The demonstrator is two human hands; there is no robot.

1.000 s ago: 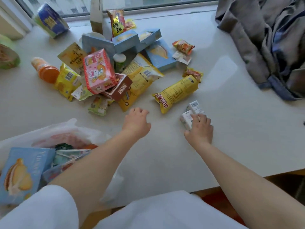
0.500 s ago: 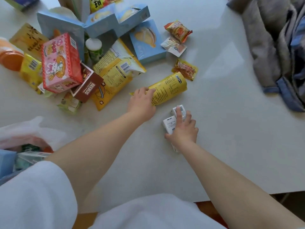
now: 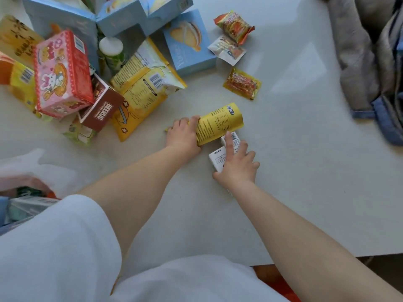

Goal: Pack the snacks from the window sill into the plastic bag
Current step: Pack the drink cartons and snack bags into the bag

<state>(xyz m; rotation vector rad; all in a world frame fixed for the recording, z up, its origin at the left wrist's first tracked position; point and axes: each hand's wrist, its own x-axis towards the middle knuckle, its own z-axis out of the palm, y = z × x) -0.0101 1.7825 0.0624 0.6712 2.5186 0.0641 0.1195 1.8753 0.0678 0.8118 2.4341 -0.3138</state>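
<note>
At the near left edge the plastic bag (image 3: 26, 171) lies crumpled on the window sill (image 3: 305, 171), its mouth partly hidden by a white sleeve (image 3: 54, 247); packets show inside it, though what they are is too blurred to tell. Farther back on the left the unpacked snacks sit in a heap: a pink box (image 3: 62, 75) with a cartoon rabbit leans against a brown box (image 3: 102, 105); behind them stand several pale blue boxes (image 3: 189, 42), and a white-capped bottle (image 3: 111, 51) rises between those and a pair of large yellow bags (image 3: 141, 88).

Toward the middle, the left hand (image 3: 183, 136) grips a yellow packet (image 3: 218, 123), fingers curled over its near-left end; the packet lies on the sill, slanting far and right. Just right of it the right hand (image 3: 237, 164) rests on two small white cartons (image 3: 218, 160) (barcodes show on one face); the thumb is against their near side and the index finger stretches over the top, so the hand looks to be grasping them; the cartons touch the sill and lie just beside the yellow packet.

Farther right and back, three small sachets are scattered apart from the heap: a red and orange one (image 3: 235, 26), a white one (image 3: 226, 50), and a yellow-edged one (image 3: 242, 83). At the far right edge a grey garment (image 3: 366, 51) is bunched on the sill.
</note>
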